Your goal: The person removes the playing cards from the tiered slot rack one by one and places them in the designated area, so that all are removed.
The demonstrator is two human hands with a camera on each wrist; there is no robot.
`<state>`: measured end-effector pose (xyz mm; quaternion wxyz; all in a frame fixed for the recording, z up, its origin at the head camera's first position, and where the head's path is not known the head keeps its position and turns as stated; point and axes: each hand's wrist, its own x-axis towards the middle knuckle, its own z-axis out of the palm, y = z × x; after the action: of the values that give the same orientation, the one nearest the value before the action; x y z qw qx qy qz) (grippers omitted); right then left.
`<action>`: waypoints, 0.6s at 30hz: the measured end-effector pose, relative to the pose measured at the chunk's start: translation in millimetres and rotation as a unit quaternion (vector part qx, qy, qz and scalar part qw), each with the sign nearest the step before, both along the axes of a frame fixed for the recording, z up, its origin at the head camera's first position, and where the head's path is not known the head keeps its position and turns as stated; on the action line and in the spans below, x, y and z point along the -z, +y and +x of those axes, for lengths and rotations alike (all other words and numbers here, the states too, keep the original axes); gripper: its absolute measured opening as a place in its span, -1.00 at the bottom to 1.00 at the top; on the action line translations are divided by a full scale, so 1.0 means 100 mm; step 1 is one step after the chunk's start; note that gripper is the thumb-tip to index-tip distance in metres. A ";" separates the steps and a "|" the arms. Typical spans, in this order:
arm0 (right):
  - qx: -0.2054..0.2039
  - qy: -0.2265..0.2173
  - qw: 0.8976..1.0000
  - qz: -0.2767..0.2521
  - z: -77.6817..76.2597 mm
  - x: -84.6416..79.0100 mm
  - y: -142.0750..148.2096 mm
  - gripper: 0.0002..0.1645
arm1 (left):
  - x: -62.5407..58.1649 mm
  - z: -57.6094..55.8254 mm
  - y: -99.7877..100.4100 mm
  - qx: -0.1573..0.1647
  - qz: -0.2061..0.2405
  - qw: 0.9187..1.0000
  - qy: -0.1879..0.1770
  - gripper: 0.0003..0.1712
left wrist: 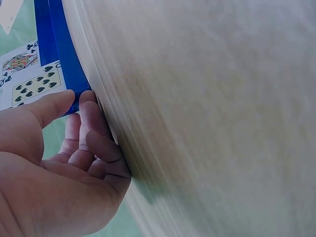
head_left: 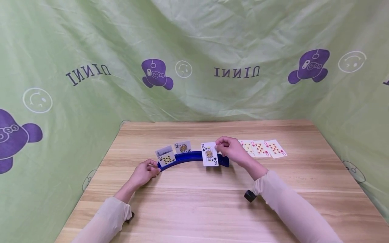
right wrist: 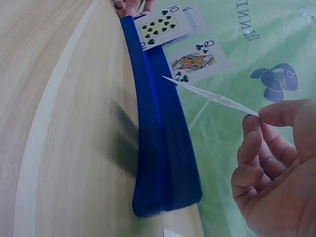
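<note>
A curved blue card holder (head_left: 189, 156) stands on the table. My left hand (head_left: 145, 173) pinches its left end between thumb and fingers, as the left wrist view also shows. Standing in its left part are a ten of spades (right wrist: 159, 29), another card (head_left: 164, 151) partly hidden behind it, and a queen of clubs (right wrist: 195, 63) in the rear. Between thumb and fingertips, my right hand (head_left: 232, 151) holds a king of spades (head_left: 209, 158) upright by its edge, in front of the holder's right part. The right wrist view shows this card nearly edge-on, apart from the holder.
Right of the holder, three red-suit cards (head_left: 260, 149) lie face up in an overlapping row, the leftmost partly covered by my right hand. The wooden table (head_left: 194, 202) ends at a green printed curtain (head_left: 194, 98) behind and at both sides.
</note>
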<state>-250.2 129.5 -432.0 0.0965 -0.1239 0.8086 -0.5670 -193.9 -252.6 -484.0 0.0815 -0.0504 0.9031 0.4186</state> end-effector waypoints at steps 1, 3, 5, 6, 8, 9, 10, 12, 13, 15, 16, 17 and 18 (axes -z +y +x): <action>-0.001 0.001 1.000 0.000 0.00 0.00 0.02 -0.81 | 0.00 0.00 0.00 -0.001 -0.001 1.000 0.000 -0.76; 0.002 0.004 1.000 0.000 0.00 0.00 0.05 -0.82 | 0.00 0.00 0.01 -0.002 -0.003 1.000 -0.001 -0.76; 0.001 0.009 1.000 0.002 0.00 0.01 0.08 -0.81 | 0.00 0.00 0.01 -0.003 -0.004 1.000 0.000 -0.76; 0.003 0.010 1.000 0.003 0.00 0.01 0.10 -0.81 | 0.00 0.01 0.01 -0.004 -0.002 1.000 0.000 -0.76; 0.005 0.012 1.000 0.002 0.00 0.01 0.13 -0.82 | 0.00 0.01 0.01 -0.003 -0.001 1.000 0.000 -0.76; 0.005 0.014 1.000 0.001 0.00 0.01 0.15 -0.82 | 0.00 0.01 0.01 -0.002 -0.001 1.000 0.001 -0.76; 0.006 0.014 1.000 0.001 0.00 0.02 0.16 -0.82 | 0.00 0.01 0.01 -0.002 -0.001 1.000 0.001 -0.76; 0.011 0.014 1.000 0.003 0.00 0.02 0.19 -0.83 | 0.00 0.01 0.01 -0.002 0.000 1.000 0.002 -0.76; 0.013 0.014 1.000 0.003 0.00 0.02 0.21 -0.83 | 0.00 0.01 0.01 -0.001 0.000 1.000 0.002 -0.76; 0.015 0.016 1.000 0.006 0.01 0.03 0.24 -0.83 | 0.00 0.01 0.01 -0.001 0.000 1.000 0.003 -0.76; 0.016 0.017 1.000 0.007 0.01 0.03 0.25 -0.83 | 0.00 0.01 0.00 -0.001 0.000 1.000 0.004 -0.76; 0.019 0.016 1.000 0.007 0.01 0.03 0.27 -0.83 | 0.00 0.01 0.00 -0.001 0.001 1.000 0.004 -0.76; 0.021 0.016 1.000 0.007 0.02 0.03 0.28 -0.84 | 0.00 0.01 0.00 -0.001 0.001 1.000 0.004 -0.76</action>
<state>-248.7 157.9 -434.8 0.0725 -0.1151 0.8164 -0.5612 -193.3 -252.4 -483.7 0.0771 -0.0492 0.9029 0.4200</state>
